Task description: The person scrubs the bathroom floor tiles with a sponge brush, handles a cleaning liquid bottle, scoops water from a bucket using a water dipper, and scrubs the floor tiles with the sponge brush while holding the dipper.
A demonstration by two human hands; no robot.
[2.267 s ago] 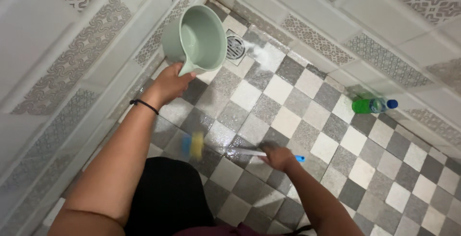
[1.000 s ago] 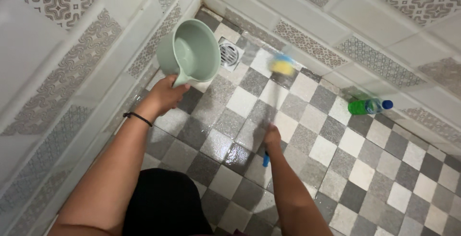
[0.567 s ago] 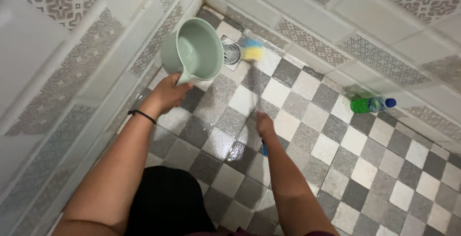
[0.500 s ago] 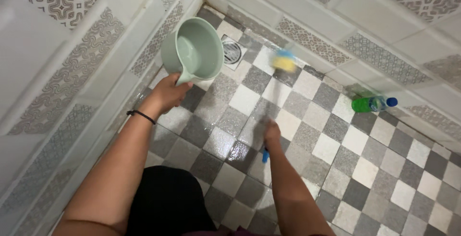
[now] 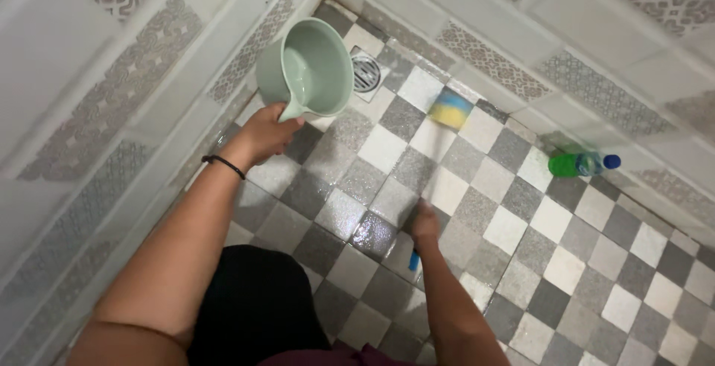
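Brush work on a wet checkered floor: the right hand is closed around a long-handled scrub brush, of which only the blue handle end pokes out below the fist. The shaft running forward is blurred and hard to follow — what reads clearly is the brush head, yellow with a blue top, smeared by motion, down on a pale tile near the far wall. The left hand grips the handle of a pale green plastic dipper, held up off the floor and tilted so its open mouth faces the camera; whether any water sits inside cannot be told. Just behind the dipper a square metal floor drain lies in the corner, partly covered by the dipper's rim. A thin black band circles the left wrist. Well off to the right, a green bottle with a blue cap lies on its side against the wall base. Both forearms are cut off by the lower frame edge — dark clothing shows between them.
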